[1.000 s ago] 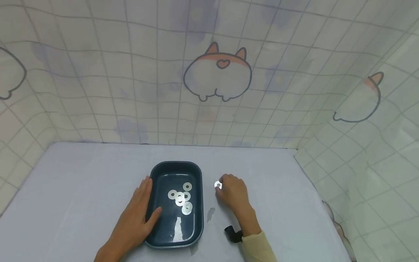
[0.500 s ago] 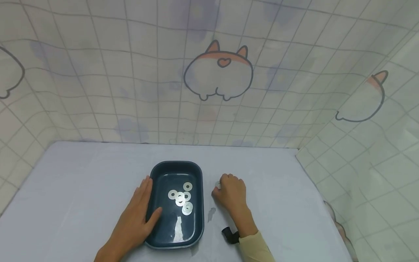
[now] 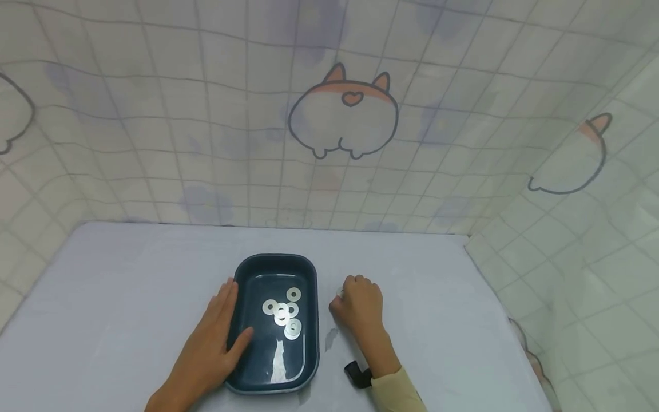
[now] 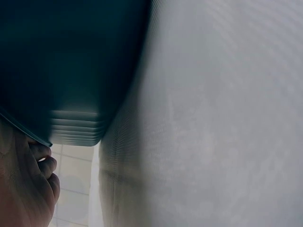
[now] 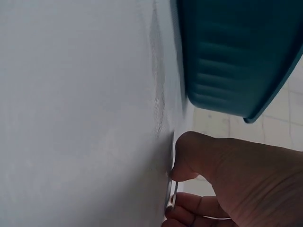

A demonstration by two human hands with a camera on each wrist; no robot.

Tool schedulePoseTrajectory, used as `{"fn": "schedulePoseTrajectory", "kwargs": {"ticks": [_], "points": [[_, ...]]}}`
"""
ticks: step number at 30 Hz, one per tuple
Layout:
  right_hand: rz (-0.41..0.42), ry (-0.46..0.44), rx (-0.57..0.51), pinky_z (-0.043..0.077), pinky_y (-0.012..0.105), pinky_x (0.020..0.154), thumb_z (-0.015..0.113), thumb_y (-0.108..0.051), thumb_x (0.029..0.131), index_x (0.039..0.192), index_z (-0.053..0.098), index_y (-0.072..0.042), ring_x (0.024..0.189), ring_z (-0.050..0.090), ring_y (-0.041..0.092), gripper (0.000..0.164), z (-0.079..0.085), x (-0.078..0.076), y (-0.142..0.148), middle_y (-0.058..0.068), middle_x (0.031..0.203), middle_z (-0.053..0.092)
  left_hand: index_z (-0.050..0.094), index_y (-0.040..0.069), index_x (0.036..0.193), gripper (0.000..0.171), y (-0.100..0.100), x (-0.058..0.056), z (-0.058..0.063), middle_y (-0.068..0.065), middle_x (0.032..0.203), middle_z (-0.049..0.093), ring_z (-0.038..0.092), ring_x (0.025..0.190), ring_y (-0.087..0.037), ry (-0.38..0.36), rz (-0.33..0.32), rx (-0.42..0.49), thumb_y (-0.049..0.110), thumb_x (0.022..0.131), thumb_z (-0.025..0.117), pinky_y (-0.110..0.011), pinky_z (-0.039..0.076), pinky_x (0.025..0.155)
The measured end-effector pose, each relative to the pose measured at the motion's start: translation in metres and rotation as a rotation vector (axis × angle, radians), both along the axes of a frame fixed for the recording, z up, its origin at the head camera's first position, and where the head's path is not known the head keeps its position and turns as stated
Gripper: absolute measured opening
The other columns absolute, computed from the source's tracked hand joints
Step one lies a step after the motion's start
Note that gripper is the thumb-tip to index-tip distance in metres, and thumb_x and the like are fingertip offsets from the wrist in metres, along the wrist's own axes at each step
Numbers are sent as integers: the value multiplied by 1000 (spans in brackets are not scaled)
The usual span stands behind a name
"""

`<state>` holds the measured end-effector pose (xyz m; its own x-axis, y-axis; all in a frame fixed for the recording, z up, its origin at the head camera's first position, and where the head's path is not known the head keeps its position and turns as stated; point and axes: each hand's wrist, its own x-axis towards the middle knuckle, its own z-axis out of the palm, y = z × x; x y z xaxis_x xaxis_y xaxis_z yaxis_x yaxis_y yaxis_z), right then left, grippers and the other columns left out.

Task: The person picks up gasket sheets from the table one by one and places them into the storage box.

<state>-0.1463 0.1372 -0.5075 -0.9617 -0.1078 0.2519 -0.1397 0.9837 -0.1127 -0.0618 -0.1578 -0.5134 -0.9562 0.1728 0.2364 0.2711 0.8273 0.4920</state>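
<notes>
A dark teal rectangular tray (image 3: 275,366) stands on the white table, with several flat metal washers (image 3: 293,294) lying in it, some overlapping. My left hand (image 3: 211,337) rests along the tray's left side, its fingers straight beside the rim and its thumb reaching over it. To the right of the tray, my right hand (image 3: 360,306) pinches another washer (image 3: 340,292) low at the table surface, between thumb and fingertips. In the right wrist view this washer (image 5: 174,191) shows only as a thin bright edge, mostly covered by the fingers.
The white table (image 3: 437,326) has a grey smudge (image 3: 331,339) just right of the tray. A black device (image 3: 357,375) sits at the right wrist. Behind the table hangs a checked cloth wall (image 3: 216,143) with cartoon animals, continuing along both sides.
My right hand has drawn slightly left toward the tray, and its fingers have closed over the washer, which now shows less. The left hand and tray stay nearly still.
</notes>
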Motion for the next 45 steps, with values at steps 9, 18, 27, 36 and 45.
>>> {"fn": "schedulePoseTrajectory", "kwargs": {"ticks": [9, 18, 27, 36, 45], "points": [[-6, 15, -39, 39, 28, 52, 80, -15, 74, 75, 68, -6, 58, 48, 17, 15, 1, 3, 0, 5, 65, 58, 12, 12, 171, 92, -1, 0, 1, -11, 180, 17, 28, 163, -38, 7, -5, -4, 42, 102, 65, -6, -13, 125], [19, -22, -74, 53, 32, 59, 83, -20, 78, 89, 77, -6, 68, 64, 21, 20, 2, 2, 6, 7, 77, 71, 12, 12, 171, 92, -1, 1, 4, -11, 179, 18, 28, 163, -38, 2, 0, -2, 42, 102, 65, -8, -12, 126], [33, -26, -71, 53, 32, 59, 83, -22, 80, 93, 77, -7, 68, 63, 20, 21, 0, 0, 9, 7, 79, 71, 13, 11, 171, 92, 0, -1, 6, -15, 177, 23, 30, 162, -39, 8, 6, -13, 42, 102, 65, -5, -13, 123], [39, -9, -60, 52, 32, 60, 84, -24, 80, 91, 77, -8, 68, 61, 20, 21, -2, 0, 11, 6, 78, 70, 12, 13, 172, 93, -2, -1, 3, -12, 179, 19, 29, 163, -38, 16, -1, -15, 43, 102, 65, -6, -12, 125], [37, -28, -63, 51, 31, 62, 83, -24, 81, 91, 77, -8, 66, 57, 17, 20, 1, 3, 13, 4, 76, 69, 13, 12, 171, 92, -1, 2, 1, -12, 179, 20, 27, 164, -36, 22, -1, -6, 41, 102, 65, -5, -13, 124]]}}
